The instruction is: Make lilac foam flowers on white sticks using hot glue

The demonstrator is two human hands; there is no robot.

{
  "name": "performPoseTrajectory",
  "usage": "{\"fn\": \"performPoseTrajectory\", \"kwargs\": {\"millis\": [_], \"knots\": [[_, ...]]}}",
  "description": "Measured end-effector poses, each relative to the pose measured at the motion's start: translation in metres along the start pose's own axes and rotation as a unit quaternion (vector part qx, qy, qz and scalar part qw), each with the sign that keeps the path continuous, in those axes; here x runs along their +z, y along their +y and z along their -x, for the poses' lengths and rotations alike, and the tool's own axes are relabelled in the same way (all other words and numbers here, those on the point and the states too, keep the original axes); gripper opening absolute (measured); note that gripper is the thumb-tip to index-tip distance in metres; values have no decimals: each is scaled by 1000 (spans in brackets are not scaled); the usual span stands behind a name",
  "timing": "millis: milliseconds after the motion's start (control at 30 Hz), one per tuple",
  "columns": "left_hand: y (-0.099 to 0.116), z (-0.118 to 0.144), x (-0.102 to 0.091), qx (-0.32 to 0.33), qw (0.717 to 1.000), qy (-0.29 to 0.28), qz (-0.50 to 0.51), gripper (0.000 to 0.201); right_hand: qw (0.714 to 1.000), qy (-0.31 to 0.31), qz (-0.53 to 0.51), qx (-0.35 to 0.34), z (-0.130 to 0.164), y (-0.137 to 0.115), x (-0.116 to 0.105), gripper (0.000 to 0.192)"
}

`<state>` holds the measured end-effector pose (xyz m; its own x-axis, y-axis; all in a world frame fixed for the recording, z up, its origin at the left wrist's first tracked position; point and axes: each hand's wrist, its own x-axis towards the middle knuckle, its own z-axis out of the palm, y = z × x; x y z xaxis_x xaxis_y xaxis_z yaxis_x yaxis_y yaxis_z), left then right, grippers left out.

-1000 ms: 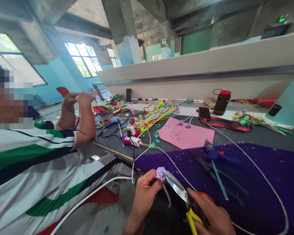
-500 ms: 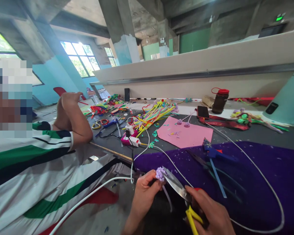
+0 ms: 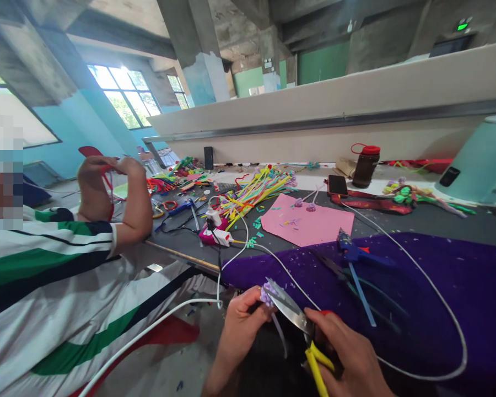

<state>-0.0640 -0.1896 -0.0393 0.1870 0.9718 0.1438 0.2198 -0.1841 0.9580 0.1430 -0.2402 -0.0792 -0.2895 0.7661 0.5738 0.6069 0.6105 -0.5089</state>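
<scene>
My left hand pinches a small lilac fuzzy flower on a thin pale stem, low in the frame by the table's near edge. My right hand grips scissors with red and yellow handles; the steel blades point up-left and touch the flower. A purple cloth covers the table just beyond both hands.
A person in a green, white and navy striped shirt sits at left with both hands raised. A blue glue gun, white cable, pink sheet, coloured pipe cleaners, phone, dark bottle lie on the table.
The scissor blades have closed in on the lilac flower. The view has shifted slightly right and down. The seated person has raised both hands with something red.
</scene>
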Motion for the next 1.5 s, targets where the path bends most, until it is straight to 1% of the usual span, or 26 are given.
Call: {"fn": "performPoseTrajectory", "kwargs": {"millis": [100,333,567,933,1233,1500], "knots": [[0,0,-1,3,1000,-6,-10,18,1000,8,10,-1,-1,-1,-2,59],[-3,0,-1,19,999,-34,-31,17,1000,-14,-24,12,-2,-3,-2,57],[-2,-1,0,20,998,-50,-30,17,999,-18,-36,12,-3,-3,-2,59],[-2,0,-1,-11,998,-54,10,16,1000,-16,-14,10,0,-2,-1,56],[0,0,0,9,998,-56,14,14,1000,-13,-12,8,0,-2,-1,57],[-2,1,-1,9,998,-59,28,11,1000,-8,2,-4,1,-3,-1,55]]}}
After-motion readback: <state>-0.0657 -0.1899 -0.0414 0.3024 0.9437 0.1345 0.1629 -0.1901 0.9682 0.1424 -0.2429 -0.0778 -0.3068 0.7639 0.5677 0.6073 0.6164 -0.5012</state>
